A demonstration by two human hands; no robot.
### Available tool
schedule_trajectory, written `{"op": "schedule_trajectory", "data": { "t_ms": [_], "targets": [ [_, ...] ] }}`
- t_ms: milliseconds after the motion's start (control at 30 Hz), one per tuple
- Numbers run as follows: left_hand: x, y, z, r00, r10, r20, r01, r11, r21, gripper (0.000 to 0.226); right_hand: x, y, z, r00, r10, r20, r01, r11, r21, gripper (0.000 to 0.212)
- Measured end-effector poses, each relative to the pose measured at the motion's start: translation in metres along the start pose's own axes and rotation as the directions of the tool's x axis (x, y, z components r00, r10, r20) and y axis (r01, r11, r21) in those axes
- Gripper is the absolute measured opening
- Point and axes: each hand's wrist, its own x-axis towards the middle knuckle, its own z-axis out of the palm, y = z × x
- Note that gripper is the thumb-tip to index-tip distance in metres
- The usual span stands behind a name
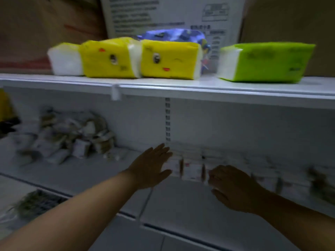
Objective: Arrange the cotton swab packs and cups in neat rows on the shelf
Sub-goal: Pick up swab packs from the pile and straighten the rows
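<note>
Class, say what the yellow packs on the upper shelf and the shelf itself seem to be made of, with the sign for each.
Yellow packs: likely thin plastic film, glossy, over soft white paper; printed faces, rounded corners, white showing at the ends. Upper shelf: probably painted metal, smooth white; thin edge reflecting light.

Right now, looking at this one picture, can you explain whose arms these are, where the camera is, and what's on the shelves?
There is no machine here. The two bare arms belong to a person, and the single picture comes from a camera worn on their head, looking forward and down. The left hand is flat and open beside a row of small white flat packs on the white metal middle shelf. The right hand is at the row's other side; blur hides whether it holds anything. A loose heap of similar small packs lies further left. On the top shelf sit yellow soft packs with cartoon faces and a bright green soft pack.
</note>
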Motion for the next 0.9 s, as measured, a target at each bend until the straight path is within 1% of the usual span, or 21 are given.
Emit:
{"op": "schedule_trajectory", "data": {
  "t_ms": [67, 100, 133, 167, 200, 233, 300, 333, 367, 467, 567, 667, 733, 800, 867, 900],
  "targets": [
    [-0.048, -0.057, -0.011, 0.978, -0.187, 0.098, 0.183, 0.982, 0.044, 0.091, 0.045, -0.038, 0.013, 0.998, -0.052, 0.046, 0.049, 0.997, 0.062, 0.04],
    [-0.071, -0.084, -0.017, 0.959, -0.26, 0.117, 0.253, 0.965, 0.069, 0.086, 0.069, -0.058, 0.013, 0.994, -0.043, 0.097, 0.033, 0.994, 0.1, 0.045],
    [-0.095, -0.111, -0.021, 0.932, -0.332, 0.143, 0.321, 0.942, 0.098, 0.079, 0.095, -0.081, 0.013, 0.993, -0.033, 0.116, 0.019, 0.993, 0.114, 0.053],
    [-0.118, -0.135, -0.024, 0.898, -0.405, 0.174, 0.39, 0.914, 0.114, 0.073, 0.121, -0.106, 0.007, 0.991, -0.009, 0.133, -0.009, 0.991, 0.132, 0.061],
    [-0.14, -0.156, -0.027, 0.856, -0.476, 0.201, 0.461, 0.879, 0.12, 0.071, 0.147, -0.129, 0.004, 0.991, 0.013, 0.13, -0.033, 0.988, 0.151, 0.062],
    [-0.16, -0.174, -0.028, 0.814, -0.538, 0.221, 0.525, 0.843, 0.119, 0.07, 0.168, -0.149, 0.006, 0.992, 0.017, 0.125, -0.038, 0.985, 0.168, 0.059],
    [-0.196, -0.202, -0.028, 0.755, -0.61, 0.241, 0.604, 0.79, 0.108, 0.071, 0.2, -0.182, 0.01, 0.955, -0.001, 0.297, -0.074, 0.968, 0.241, 0.064],
    [-0.208, -0.21, -0.026, 0.741, -0.624, 0.247, 0.622, 0.777, 0.099, 0.071, 0.21, -0.194, 0.011, 0.944, -0.011, 0.331, -0.078, 0.964, 0.253, 0.066],
    [-0.224, -0.221, -0.024, 0.733, -0.633, 0.249, 0.634, 0.768, 0.091, 0.07, 0.224, -0.208, 0.016, 0.945, -0.021, 0.328, -0.072, 0.96, 0.269, 0.067],
    [-0.254, -0.247, -0.016, 0.733, -0.628, 0.262, 0.633, 0.77, 0.075, 0.069, 0.252, -0.24, 0.031, 0.933, -0.044, 0.357, -0.054, 0.964, 0.261, 0.066],
    [-0.266, -0.268, -0.009, 0.734, -0.613, 0.291, 0.635, 0.772, 0.027, 0.069, 0.272, -0.259, 0.041, 0.918, -0.065, 0.391, -0.043, 0.964, 0.262, 0.064],
    [-0.263, -0.295, 0.001, 0.749, -0.599, 0.283, 0.628, 0.778, -0.015, 0.068, 0.301, -0.273, 0.055, 0.906, -0.073, 0.418, -0.056, 0.956, 0.289, 0.063],
    [-0.257, -0.317, 0.01, 0.755, -0.594, 0.277, 0.625, 0.78, -0.031, 0.068, 0.324, -0.279, 0.068, 0.921, -0.075, 0.381, -0.055, 0.947, 0.317, 0.062],
    [-0.253, -0.339, 0.019, 0.765, -0.59, 0.259, 0.618, 0.786, -0.034, 0.067, 0.348, -0.286, 0.087, 0.958, -0.069, 0.278, -0.032, 0.939, 0.344, 0.058],
    [-0.25, -0.361, 0.023, 0.768, -0.595, 0.236, 0.619, 0.785, -0.036, 0.065, 0.372, -0.298, 0.1, 0.98, -0.052, 0.19, -0.022, 0.929, 0.369, 0.047],
    [-0.25, -0.373, 0.023, 0.77, -0.596, 0.227, 0.617, 0.786, -0.032, 0.064, 0.386, -0.305, 0.106, 0.986, -0.085, 0.145, 0.025, 0.926, 0.377, 0.041]
  ]
}}
